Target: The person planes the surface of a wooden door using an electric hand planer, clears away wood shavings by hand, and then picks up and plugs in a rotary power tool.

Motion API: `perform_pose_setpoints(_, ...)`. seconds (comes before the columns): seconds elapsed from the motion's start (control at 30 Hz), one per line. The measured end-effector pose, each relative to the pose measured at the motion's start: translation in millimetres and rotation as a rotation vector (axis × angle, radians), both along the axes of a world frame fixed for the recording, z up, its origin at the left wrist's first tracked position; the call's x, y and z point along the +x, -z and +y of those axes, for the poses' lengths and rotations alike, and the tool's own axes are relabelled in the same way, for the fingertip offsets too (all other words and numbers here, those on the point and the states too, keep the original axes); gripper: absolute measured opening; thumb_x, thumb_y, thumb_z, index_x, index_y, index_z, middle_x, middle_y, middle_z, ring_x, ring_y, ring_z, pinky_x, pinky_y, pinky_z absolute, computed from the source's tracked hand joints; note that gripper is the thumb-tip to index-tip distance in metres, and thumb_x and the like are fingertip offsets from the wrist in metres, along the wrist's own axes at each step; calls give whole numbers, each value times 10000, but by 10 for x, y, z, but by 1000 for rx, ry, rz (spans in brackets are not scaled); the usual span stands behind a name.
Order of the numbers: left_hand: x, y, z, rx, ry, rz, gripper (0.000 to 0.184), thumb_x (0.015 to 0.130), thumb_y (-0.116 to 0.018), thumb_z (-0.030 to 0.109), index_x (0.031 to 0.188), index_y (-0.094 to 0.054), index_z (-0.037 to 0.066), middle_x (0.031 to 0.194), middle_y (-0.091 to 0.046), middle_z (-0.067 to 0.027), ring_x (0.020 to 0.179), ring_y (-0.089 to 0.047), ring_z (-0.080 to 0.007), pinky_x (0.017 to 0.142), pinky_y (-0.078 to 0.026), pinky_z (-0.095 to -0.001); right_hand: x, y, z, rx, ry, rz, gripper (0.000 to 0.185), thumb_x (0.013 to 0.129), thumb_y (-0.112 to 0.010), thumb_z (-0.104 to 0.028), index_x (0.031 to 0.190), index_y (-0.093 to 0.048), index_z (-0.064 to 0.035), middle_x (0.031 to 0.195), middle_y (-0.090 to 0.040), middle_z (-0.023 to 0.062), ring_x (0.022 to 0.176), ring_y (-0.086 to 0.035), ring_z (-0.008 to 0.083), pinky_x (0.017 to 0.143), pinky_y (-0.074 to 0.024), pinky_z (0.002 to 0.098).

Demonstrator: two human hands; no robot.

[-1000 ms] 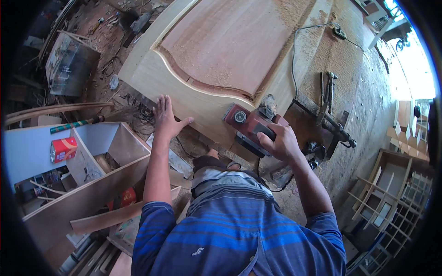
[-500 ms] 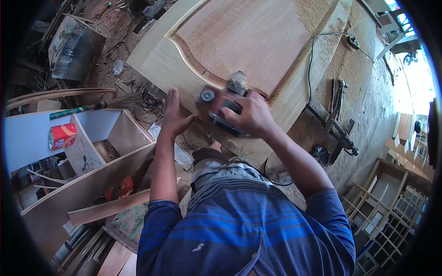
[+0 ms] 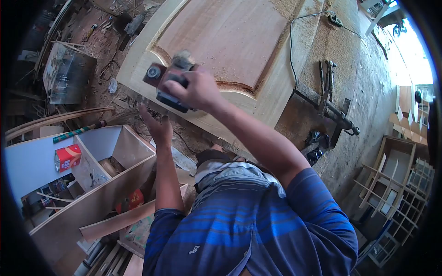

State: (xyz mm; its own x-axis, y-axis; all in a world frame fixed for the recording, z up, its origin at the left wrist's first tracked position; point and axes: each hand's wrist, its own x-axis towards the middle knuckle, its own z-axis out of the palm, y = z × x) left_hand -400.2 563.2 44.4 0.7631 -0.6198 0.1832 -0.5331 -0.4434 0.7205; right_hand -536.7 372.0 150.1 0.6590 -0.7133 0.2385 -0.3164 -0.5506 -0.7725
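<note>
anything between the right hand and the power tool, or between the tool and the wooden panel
Nothing visible: the right hand grips the power tool, which is over the wooden panel, its underside hidden. The left hand is by the panel's near edge, not between them.

You're standing in a woodworking workshop. Your right hand grips an electric planer over a panelled wooden door, and sawdust covers the surface beside it, where an extension socket lies. An open cabinet carcass and wood strips crowd your left; wooden lattice frames fill your right.
</note>
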Motion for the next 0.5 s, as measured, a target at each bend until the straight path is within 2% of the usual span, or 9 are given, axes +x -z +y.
perform_pose_setpoints(0.07,-163,18,7,100,61,-71,868,983,-687,139,1687,-235,-92,1743,-255,-370,1670,-198,-482,1390,-130,-530,-454,-148,-72,284,21,-119,556,962,-739,-560,983,-822,-10,847,-747,243,805,-749,381,801,-594,504)
perform_pose_setpoints(0.1,-258,35,1,142,105,-103,871,991,-682,177,1689,-237,-93,1744,-260,-369,1667,-207,-484,1387,-136,-536,-758,-428,-98,547,9,-47,542,963,-753,-539,1010,-825,-4,885,-724,245,813,-738,334,761,-586,474)
perform_pose_setpoints(0.17,-587,161,-100,201,255,-154,898,990,-675,254,1699,-247,-93,1753,-270,-361,1661,-231,-489,1376,-175,-547,-1321,-705,-133,404,87,-3,552,956,-769,-533,1028,-830,11,903,-691,205,775,-703,288,718,-568,440)
perform_pose_setpoints(0.2,-766,241,-133,233,408,-179,904,1009,-650,333,1696,-252,-100,1751,-263,-370,1662,-219,-495,1377,-156,-560,-1605,-811,-158,297,127,39,560,948,-779,-538,1035,-835,13,888,-681,178,749,-691,279,703,-557,435)
perform_pose_setpoints(0.23,-953,292,-211,258,560,-208,920,1029,-625,412,1692,-256,-108,1750,-256,-378,1664,-208,-502,1378,-137,-574,-1861,-953,-118,320,199,65,557,938,-790,-537,1058,-842,4,871,-663,164,754,-684,273,700,-548,433)
perform_pose_setpoints(0.3,-1461,175,-352,283,679,-318,941,1046,-604,479,1697,-252,-102,1757,-251,-366,1670,-193,-495,1378,-104,-592,-2370,-1183,-57,296,299,188,565,930,-808,-530,1078,-841,14,778,-725,137,721,-715,211,690,-570,396)
perform_pose_setpoints(0.4,-1938,159,-529,319,811,-378,984,1046,-612,535,1712,-236,-84,1783,-229,-328,1686,-166,-465,1378,-70,-601,-2997,-1243,45,253,436,223,481,930,-832,-434,1094,-839,18,767,-735,117,711,-706,184,698,-567,377)
perform_pose_setpoints(0.5,-2066,245,-732,357,750,-534,1028,1038,-618,576,1734,-198,-54,1809,-194,-290,1700,-139,-433,1383,-46,-582,-3396,-1172,133,216,459,262,452,923,-830,-400,1086,-833,22,769,-736,124,698,-694,188,701,-557,381)
